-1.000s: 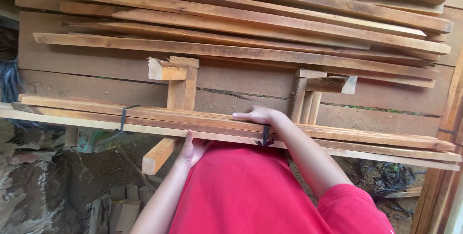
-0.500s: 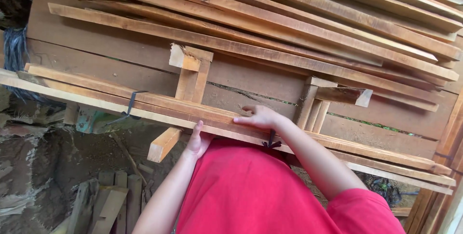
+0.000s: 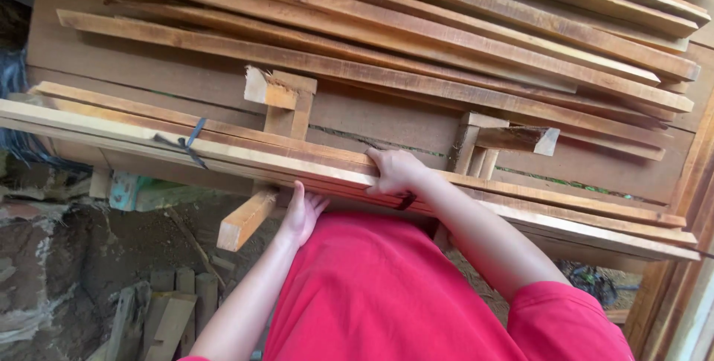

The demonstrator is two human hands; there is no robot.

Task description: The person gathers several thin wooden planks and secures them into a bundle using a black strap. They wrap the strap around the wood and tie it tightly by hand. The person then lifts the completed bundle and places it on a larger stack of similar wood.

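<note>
- Along the near edge of the wooden rack (image 3: 89, 56), a bundle of long timber strips (image 3: 245, 154) lay lengthwise, tied with a dark strap (image 3: 186, 143) toward its left end; a second dark tie (image 3: 405, 201) showed just under the right hand.
- The right hand (image 3: 394, 171) was clamped over the top of the bundle, fingers curled around its far side and palm pressed on the wood, so it was closed on the strips.
- The left hand (image 3: 303, 214) sat beneath the bundle with its fingers spread flat and pointing up against the underside, open rather than wrapped; how much of the load it bore could not be told.
- A short wooden offcut (image 3: 245, 220) stuck out from under the bundle just left of that hand.
- Behind the bundle two upright wooden brackets (image 3: 286, 104) stood against the rack's back board, and many more loose battens (image 3: 446, 26) were stacked above.
- The person's red shirt (image 3: 387, 294) filled the lower middle of the view.
- Compared with half a second earlier, the left hand had slid from beside the bundle's edge to under it, and the right hand had closed more fully over the top; the bundle lay at a similar slant.
</note>
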